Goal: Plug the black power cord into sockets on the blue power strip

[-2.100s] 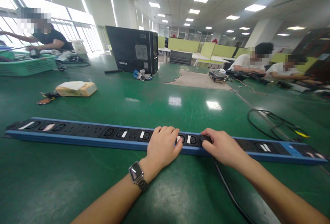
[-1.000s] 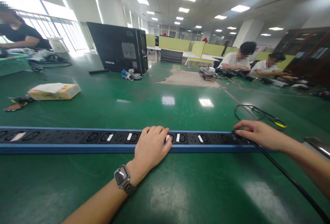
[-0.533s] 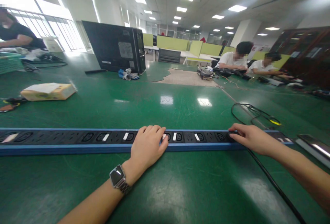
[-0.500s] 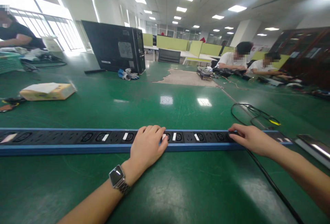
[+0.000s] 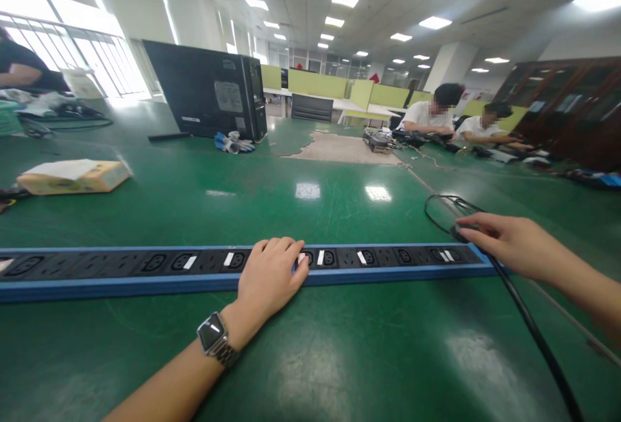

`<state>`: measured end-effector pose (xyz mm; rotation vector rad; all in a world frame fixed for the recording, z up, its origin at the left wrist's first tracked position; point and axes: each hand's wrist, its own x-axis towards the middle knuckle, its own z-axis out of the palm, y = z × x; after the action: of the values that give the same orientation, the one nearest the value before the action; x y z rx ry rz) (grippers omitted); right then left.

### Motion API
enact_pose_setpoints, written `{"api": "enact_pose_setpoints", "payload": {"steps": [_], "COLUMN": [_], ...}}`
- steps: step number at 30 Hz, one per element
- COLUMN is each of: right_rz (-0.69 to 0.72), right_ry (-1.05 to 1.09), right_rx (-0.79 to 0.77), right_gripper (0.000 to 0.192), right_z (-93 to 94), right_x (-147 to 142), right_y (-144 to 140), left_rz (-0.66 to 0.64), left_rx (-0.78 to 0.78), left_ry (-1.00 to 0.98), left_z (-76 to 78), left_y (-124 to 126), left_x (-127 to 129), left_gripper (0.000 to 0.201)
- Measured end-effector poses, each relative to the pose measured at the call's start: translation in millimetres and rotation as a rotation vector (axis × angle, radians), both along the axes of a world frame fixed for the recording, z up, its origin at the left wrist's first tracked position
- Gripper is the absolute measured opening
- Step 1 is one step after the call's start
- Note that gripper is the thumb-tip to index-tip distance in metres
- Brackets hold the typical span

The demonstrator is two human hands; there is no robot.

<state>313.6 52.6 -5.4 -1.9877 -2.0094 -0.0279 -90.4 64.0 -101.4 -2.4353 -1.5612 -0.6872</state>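
A long power strip (image 5: 272, 274) with a blue frame and a row of black sockets lies across the green table. My left hand (image 5: 272, 273), with a watch on the wrist, grips it near the middle, fingers over the top and thumb on the near side. Just above the strip's right part, my right hand (image 5: 514, 244) pinches a black plug (image 5: 458, 233) between thumb and fingers, clear of the sockets. From the plug a thick black power cord (image 5: 533, 325) runs under the hand toward the lower right. Small white labels (image 5: 321, 257) mark several sockets.
Behind the right hand lies a coiled black cable (image 5: 439, 200). Farther back stand a black computer tower (image 5: 204, 95) and blue-white gloves (image 5: 234, 143). A tissue pack (image 5: 75, 176) lies at left. Two people (image 5: 429, 114) sit at the far right, another person (image 5: 22, 66) at far left.
My right hand has lifted the plug off the strip's sockets and moved it right and slightly away. My left hand stays on the strip. The whole view has shifted a little.
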Motion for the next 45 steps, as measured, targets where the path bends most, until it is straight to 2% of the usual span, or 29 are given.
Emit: {"api": "enact_pose_setpoints", "payload": {"steps": [3,7,11,16,24,32,40,45], "right_rz": [0.036,-0.013,-0.041,0.025,0.025,-0.024,-0.077,-0.089], "right_ry": [0.019,-0.027,-0.040,-0.057,-0.164,-0.091,-0.145,-0.240], "right_rx": [-0.184,-0.231,-0.275,-0.272,-0.365,-0.307,-0.279,-0.305], "right_gripper": [0.038,0.039,0.043,0.038,0.039,0.038,0.052,0.049], "right_z": [-6.2,-22.4,-25.9,-23.6,-25.1,-24.3,-36.5,-44.5], "right_x": [28,57,72,72,74,69,79,91], "right_y": [0,-1,-1,8,29,26,13,18], "left_rz": [-0.001,-0.006,-0.003,-0.007,-0.005,-0.013,-0.004,-0.013], "left_rx": [0.006,0.011,0.003,0.012,-0.008,0.001,0.008,0.014], "left_ry": [-0.007,-0.004,0.003,-0.005,0.011,0.024,0.024,0.029], "left_z": [-0.7,-1.0,-0.5,-0.6,-0.7,-2.6,-1.3,-1.6], "left_y": [0,-1,-1,0,0,2,2,2], "left_x": [-1,-1,-1,-1,-1,-1,-1,-2], "left_gripper": [0.030,0.030,0.030,0.030,0.031,0.032,0.033,0.034]}}
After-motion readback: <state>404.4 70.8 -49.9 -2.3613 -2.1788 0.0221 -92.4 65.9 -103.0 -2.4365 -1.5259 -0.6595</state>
